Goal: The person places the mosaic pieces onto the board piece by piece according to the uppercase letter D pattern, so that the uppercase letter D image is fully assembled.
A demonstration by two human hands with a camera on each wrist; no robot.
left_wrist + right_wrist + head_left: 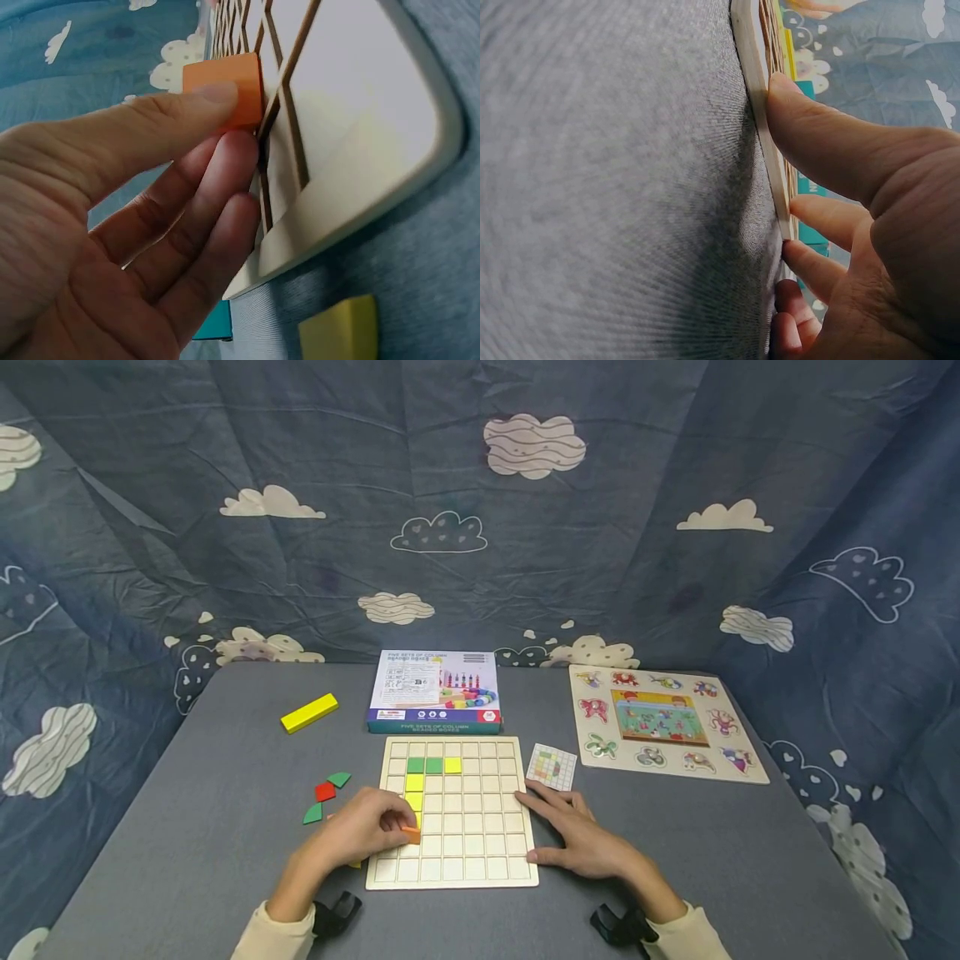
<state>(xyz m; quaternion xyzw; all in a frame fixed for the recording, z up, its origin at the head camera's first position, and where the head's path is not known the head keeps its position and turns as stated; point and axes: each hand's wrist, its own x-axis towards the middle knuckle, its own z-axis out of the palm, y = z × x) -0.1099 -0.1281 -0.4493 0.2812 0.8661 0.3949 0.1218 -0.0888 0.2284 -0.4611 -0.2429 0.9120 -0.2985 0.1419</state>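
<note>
A wooden grid board (472,822) lies on the table, with green tiles (424,765) and yellow tiles (414,782) in some cells on its upper left. My left hand (375,822) pinches an orange square tile (225,82) between thumb and fingers, tilted at a cell on the board's left side. In the head view that hand partly covers the tile and cells around it. My right hand (573,835) rests along the board's right edge, its fingers extended; the right wrist view shows the thumb (817,135) and fingertips touching the rim.
Loose red and green pieces (325,792) lie left of the board, and a yellow piece (341,330) sits near its lower left. Behind are a yellow bar (309,713) and a bead-set box (435,692). A pattern card (552,767) and an animal puzzle board (667,760) lie right.
</note>
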